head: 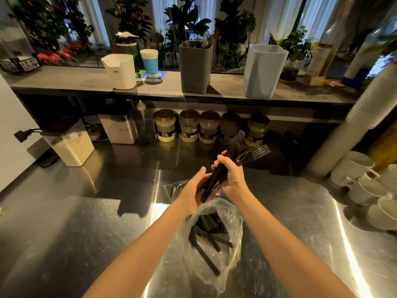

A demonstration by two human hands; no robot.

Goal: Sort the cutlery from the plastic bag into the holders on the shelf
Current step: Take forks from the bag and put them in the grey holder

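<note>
A brushed steel desk [86,211] is carrying a clear crumpled plastic bag [233,231], with black cutlery lying inside. Beyond the bag, a grey shelf [64,82] is bearing a pale blue square holder [263,72], a dark grey square holder [195,67] with forks showing, and a white holder [120,72]. Above the bag's far end, the right hand [233,175] is gripping a bundle of black plastic forks [249,157], tines pointing away. The left hand [196,190] is cupping the handle ends, but its fingers are hidden, so I cannot tell its grip. Gathering seems to be finishing; next, the bundle is likely going up into the dark grey holder.
</note>
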